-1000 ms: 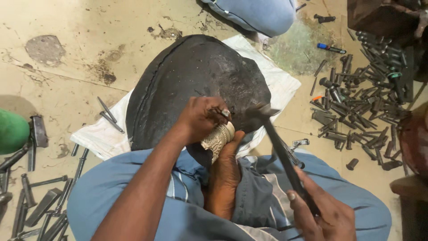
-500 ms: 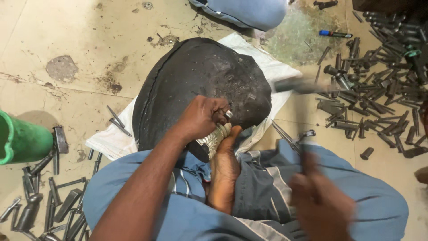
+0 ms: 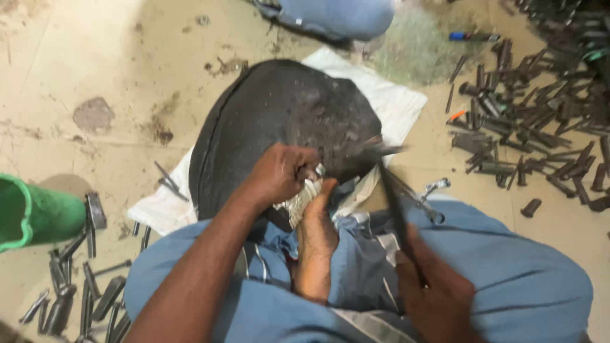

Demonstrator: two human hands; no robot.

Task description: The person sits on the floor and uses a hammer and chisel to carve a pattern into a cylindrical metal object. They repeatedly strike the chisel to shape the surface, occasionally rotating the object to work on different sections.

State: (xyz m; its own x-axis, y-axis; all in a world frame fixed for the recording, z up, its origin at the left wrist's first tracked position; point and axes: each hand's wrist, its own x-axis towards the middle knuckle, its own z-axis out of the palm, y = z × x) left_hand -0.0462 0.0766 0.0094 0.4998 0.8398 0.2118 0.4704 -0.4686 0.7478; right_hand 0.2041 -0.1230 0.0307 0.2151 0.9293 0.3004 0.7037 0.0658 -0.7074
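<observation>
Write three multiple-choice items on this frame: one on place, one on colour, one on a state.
1. Where is the pile of metal punches?
A. upper right floor
B. on the dark mound
C. in the bucket

2. What colour is the bucket?
A. red
B. green
C. white

3. What does the right hand hold?
A. nothing
B. a cloth
C. a hammer

Answers: 1 A, the punches lie scattered on the floor at upper right; 2 B, the bucket at the left edge is green; 3 C, the fingers wrap the dark handle, head at the mound.
</observation>
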